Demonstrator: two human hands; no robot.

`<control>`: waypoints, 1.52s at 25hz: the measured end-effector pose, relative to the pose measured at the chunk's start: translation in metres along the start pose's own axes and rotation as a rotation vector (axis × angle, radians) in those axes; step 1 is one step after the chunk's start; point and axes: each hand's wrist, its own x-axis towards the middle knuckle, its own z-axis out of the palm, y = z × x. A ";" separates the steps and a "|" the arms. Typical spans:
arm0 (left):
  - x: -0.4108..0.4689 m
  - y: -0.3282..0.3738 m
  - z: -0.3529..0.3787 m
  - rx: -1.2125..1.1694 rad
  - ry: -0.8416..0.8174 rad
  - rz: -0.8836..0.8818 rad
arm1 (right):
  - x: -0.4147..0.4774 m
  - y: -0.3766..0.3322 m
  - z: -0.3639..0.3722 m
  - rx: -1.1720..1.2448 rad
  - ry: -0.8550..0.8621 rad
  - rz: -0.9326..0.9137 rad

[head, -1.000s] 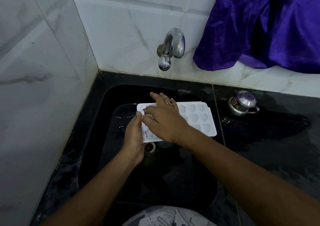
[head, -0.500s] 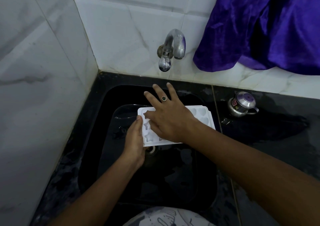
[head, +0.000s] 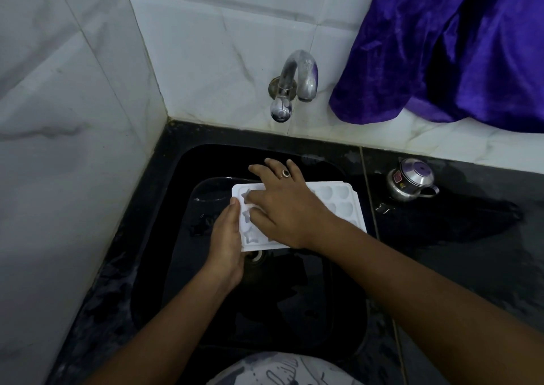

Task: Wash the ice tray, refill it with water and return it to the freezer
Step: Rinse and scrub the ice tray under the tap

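1. The right hand [head: 290, 208] lay spread, fingers pressed flat into the ice tray [head: 338, 205].
2. The left hand [head: 228, 244] gripped the tray's left edge, thumb on top.
3. The white tray sat over the black sink [head: 176, 266]; its star and round cells looked empty.
4. The tap [head: 297, 82] above ran no water.
5. 1 lidded steel pot [head: 412, 183] stood on the counter [head: 471, 252], contents hidden.

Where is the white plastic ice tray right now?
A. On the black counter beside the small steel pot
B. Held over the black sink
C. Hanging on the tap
B: both hands hold the white plastic ice tray above the black sink, below the tap.
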 end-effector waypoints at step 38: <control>0.006 0.004 -0.005 -0.079 0.020 -0.023 | -0.008 -0.020 0.013 -0.056 0.008 -0.008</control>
